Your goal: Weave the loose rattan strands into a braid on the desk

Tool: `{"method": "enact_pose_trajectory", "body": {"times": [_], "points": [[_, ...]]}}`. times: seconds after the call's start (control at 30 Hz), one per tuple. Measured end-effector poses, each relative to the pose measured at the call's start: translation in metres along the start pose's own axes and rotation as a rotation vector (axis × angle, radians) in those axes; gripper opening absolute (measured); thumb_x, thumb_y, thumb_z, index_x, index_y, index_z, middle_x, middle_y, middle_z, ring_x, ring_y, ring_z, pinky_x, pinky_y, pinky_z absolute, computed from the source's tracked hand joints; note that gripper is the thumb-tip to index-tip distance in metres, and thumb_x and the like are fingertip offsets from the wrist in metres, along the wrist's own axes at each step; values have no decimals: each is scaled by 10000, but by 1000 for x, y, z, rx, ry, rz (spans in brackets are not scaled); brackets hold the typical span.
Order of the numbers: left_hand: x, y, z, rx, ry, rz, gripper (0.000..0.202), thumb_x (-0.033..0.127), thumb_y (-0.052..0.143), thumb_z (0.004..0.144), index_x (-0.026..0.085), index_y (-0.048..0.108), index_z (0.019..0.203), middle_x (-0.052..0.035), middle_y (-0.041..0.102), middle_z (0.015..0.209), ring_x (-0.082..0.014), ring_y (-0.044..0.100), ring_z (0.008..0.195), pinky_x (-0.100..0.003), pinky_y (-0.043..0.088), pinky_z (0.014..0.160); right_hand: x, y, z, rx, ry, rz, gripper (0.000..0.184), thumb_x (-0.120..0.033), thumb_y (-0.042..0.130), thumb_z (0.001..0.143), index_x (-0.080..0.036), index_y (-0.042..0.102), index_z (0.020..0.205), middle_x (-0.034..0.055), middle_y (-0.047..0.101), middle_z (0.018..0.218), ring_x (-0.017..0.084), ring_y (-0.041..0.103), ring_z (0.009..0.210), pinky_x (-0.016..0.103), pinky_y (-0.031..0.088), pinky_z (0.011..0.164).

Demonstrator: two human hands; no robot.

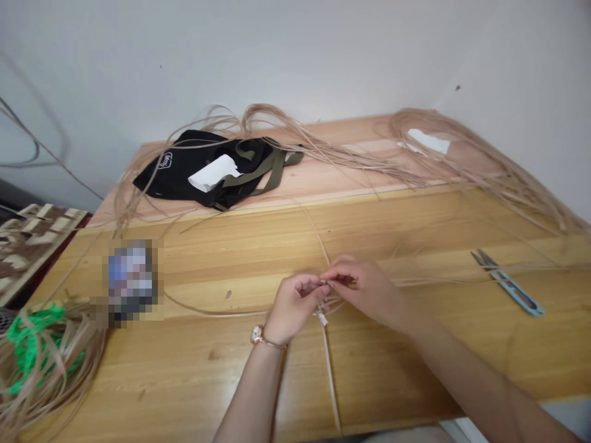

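View: my head camera, looking forward and down over a wooden table.

Left hand: my left hand [293,307], at lower centre, is closed, its fingers curled in a pinch on the pale flat rattan strips [330,369]. A rose-gold wristwatch [257,335] sits on this wrist.

Right hand: my right hand [362,286], just to the right, is also closed, with its fingertips [336,275] gripping the same strips and meeting my left fingers.

Strips: they cross at my hands, near the middle of the frame. One runs down towards the bottom edge, and another curves away left across the table. A small white scrap [322,319] sits just below my left hand.

Right side: blue-handled thread snips [508,283] lie on the honey-coloured wooden table [392,363], well apart from my hands.

Upper middle: a black fabric bag [161,175] with olive straps [272,166] and a white label [215,173] lies on a paler wooden board [318,181], under loose strands.

Upper right: a tangled bundle of tan strands [466,157] surrounds a white paper strip [427,141].

Lower left: a coil of tan strands [58,375] lies with bright green netting [32,338]. Beside it is a pixelated object [132,283], too blurred to identify.

Left edge: a brown-and-cream woven mat [32,246] lies beyond the table.
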State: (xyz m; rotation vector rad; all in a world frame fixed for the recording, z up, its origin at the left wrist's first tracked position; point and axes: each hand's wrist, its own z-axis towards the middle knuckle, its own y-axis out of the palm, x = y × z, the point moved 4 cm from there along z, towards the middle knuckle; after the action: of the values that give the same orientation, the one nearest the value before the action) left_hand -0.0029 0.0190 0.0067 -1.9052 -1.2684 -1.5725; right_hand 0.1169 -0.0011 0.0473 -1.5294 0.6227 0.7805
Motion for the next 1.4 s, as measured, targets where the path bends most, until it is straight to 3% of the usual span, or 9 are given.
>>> {"method": "enact_pose_trajectory", "body": {"times": [0.33,0.5,0.67,0.93,1.2,1.4], "points": [[2,-1,0,-1,39,60,205,281,629,668,96,647,754,-22,601,641,-97,528,578,-210,476,531,1,-1,-3,-22,61,62,163,-119,508,716,-163,652,778,11,577,723,84,500,647,189,370,586],[3,-1,-1,-16,35,115,213,307,630,663,105,647,731,-24,610,635,-100,527,566,-221,466,538,9,2,-3,-97,189,241,187,-181,535,703,-139,609,869,1,550,678,68,475,584,171,376,529],[4,0,-3,-102,3,177,220,317,627,670,103,640,718,-43,627,645,-105,533,553,-209,422,515,13,3,-3,-225,279,421,234,-192,585,655,-114,564,875,-7,536,639,56,486,528,151,381,477],[6,-3,-6,-149,-41,121,179,286,659,641,113,656,687,-27,637,617,-99,527,559,-205,386,538,4,-4,-6,-403,161,384,168,-231,553,715,-148,566,861,-10,562,639,80,550,574,160,411,512],[7,-6,-4,-124,-1,76,152,260,664,639,108,657,652,-27,634,618,-105,527,587,-210,384,567,-13,-10,-3,-309,-38,96,197,-206,589,707,-171,602,900,-17,559,688,56,476,589,148,370,538],[6,-9,-4,-31,-9,93,185,292,659,644,113,666,691,-48,650,649,-111,542,591,-212,405,572,8,-23,-21,-208,112,139,202,-281,528,756,-169,605,905,21,604,752,93,531,632,186,410,570]]}}
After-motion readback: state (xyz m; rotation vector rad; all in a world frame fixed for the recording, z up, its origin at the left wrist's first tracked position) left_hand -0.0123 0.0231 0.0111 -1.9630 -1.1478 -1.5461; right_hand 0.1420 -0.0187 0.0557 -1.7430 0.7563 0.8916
